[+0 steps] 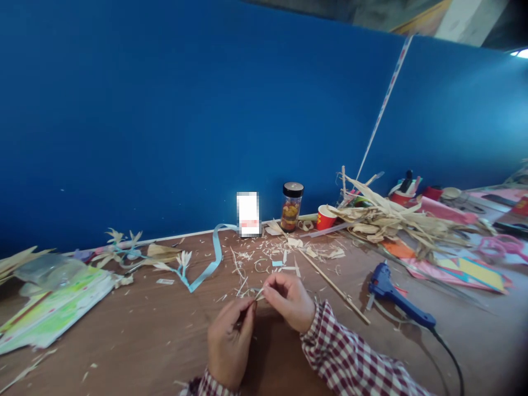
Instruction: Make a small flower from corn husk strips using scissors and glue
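Near the table's front middle, my left hand (pixel 231 336) and my right hand (pixel 287 300) meet fingertip to fingertip. Both pinch a small pale strip of dried husk (pixel 259 297), which spans the short gap between them. Most of the strip is hidden by the fingers. Just beyond my hands lie scattered husk scraps (pixel 264 252) and a small light-blue paper piece (pixel 278 264). A thin stick (pixel 330 282) slants past my right hand, and a blue glue gun (pixel 398 297) lies to its right.
A blue partition (pixel 185 110) closes off the back. Before it stand a lidded jar (pixel 291 209), a red paper cup (pixel 326 218) and a blurred white item (pixel 248 213). Dried husks (pixel 388 217) pile up at right. Husk flowers with light-blue ribbon (pixel 212 264) and painted paper (pixel 61 305) lie left.
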The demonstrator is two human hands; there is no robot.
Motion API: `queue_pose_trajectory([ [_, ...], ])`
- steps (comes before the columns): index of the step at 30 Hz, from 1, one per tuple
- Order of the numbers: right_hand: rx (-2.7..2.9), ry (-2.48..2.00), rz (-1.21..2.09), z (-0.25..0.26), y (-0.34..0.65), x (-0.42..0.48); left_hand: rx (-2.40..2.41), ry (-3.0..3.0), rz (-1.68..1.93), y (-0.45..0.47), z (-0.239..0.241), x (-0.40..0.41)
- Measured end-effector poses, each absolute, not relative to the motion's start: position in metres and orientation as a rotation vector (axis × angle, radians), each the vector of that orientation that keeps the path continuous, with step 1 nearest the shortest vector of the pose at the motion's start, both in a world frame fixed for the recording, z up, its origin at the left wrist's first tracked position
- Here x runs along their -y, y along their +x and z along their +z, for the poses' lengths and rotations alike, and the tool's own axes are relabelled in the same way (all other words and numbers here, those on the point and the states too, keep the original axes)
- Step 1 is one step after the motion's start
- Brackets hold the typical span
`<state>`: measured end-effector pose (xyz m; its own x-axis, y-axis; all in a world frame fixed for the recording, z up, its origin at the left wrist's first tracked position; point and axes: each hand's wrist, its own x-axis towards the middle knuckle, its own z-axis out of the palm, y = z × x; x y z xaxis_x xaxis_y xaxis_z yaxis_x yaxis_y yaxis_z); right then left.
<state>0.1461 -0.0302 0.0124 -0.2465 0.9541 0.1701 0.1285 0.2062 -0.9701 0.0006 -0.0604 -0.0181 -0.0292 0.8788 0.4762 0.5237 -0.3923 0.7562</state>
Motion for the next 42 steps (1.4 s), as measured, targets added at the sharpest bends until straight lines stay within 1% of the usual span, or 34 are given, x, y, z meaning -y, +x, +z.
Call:
queue_pose_trajectory([
  [9,1.622,-1.055,1.127,0.017,0.149,0.029,-1.468,1.903,1.408,0.001,-0.016,0.061],
  [22,1.400,-1.009,1.426,0.003,0.145,0.025,-1.475,1.912,1.409,0.001,-0.016,0.064],
  [37,1.389,-1.038,1.443,0.002,0.143,0.023,-1.392,1.935,1.408,0.003,-0.014,0.065],
  [42,1.346,-1.049,1.502,0.001,0.143,0.022,-1.400,1.948,1.435,0.001,-0.016,0.065],
])
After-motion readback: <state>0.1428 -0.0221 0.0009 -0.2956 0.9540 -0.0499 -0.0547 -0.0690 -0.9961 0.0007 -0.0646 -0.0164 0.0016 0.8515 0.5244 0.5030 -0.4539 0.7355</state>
